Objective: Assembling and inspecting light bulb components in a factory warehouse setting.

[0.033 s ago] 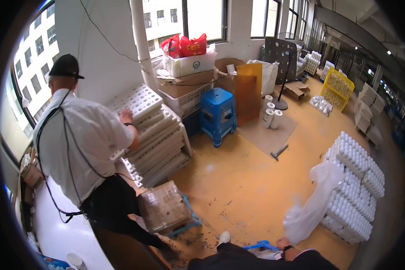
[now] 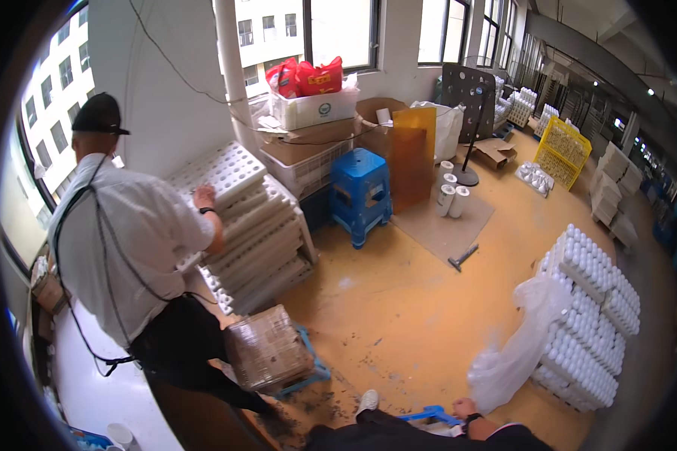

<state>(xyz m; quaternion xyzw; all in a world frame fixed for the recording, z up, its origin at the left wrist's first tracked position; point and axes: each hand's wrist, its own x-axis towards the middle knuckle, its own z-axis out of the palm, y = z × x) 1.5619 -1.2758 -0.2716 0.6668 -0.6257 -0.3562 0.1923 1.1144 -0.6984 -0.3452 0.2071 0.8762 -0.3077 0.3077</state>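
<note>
Right hand low in my view, fingers curled beside blue plastic edge; can't tell if gripping. Left hand out of view. Rightward, translucent sheet against stacked white rounded pieces. Farther: white rolls, dark marks unreadable; white crate, green round logo; printed red bags atop.

The frame sits between the carton on the left and the loaded stack on the right
</note>
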